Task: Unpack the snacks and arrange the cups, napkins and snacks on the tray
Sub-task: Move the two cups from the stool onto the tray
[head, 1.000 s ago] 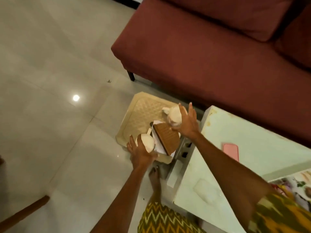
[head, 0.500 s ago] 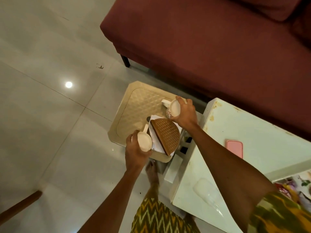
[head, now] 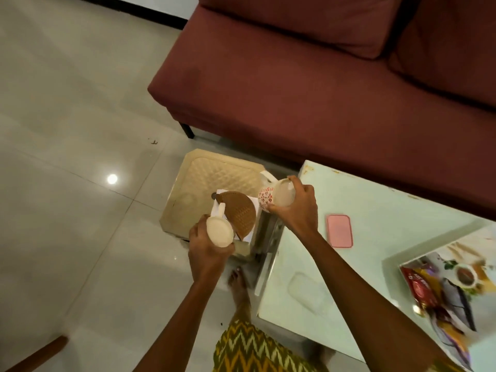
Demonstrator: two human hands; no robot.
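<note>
We see left hand (head: 206,251) curled round white cup (head: 219,232), mouth facing us, handle pointing away. Right hand (head: 298,208) grips red-patterned cup (head: 271,198), tilted. Both arms reach forward over near edge of stool (head: 214,173). Between hands: brown half-round holder (head: 239,214) over white napkins (head: 222,194). Counter (head: 375,200) edge just right of right hand. Pink phone (head: 339,230) near wrist. Tray (head: 464,244) with snack packets (head: 421,284) well apart, farther right. Sofa (head: 295,89) ahead, open floor (head: 67,130) left.
</note>
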